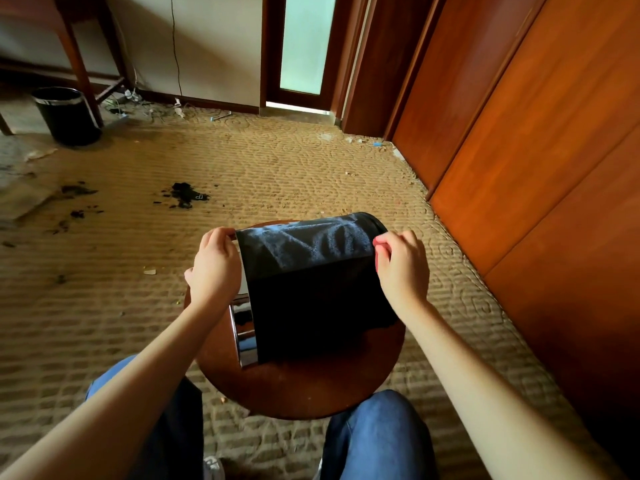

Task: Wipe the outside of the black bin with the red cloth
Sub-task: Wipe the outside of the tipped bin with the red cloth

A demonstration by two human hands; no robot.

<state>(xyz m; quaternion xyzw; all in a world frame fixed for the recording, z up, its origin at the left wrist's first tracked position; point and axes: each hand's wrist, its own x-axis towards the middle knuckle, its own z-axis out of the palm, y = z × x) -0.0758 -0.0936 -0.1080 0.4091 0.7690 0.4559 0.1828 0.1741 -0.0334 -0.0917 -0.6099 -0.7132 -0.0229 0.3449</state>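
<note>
On the round wooden stool (304,386) at 6 o'clock, the black bin (311,292) lies on its side, exposing its wall for wiping. The left hand (216,263) pinches its 10 o'clock edge, apparently to brace it; the right hand (403,268), at 2 o'clock, clutches the red cloth (380,244).

Reads as a bedroom or hotel room rather than any workplace. Wall-to-wall tan patterned carpet (277,161) all round the round wooden stool (304,389); right of the stool, tall reddish wardrobe panels (519,116); beyond the stool, a frosted-glass door (306,43) in a dark wood frame; far to the left beyond the stool, wooden table legs (78,60), a chrome-rimmed waste bin (65,119), loose cables (119,108) along the skirting.
</note>
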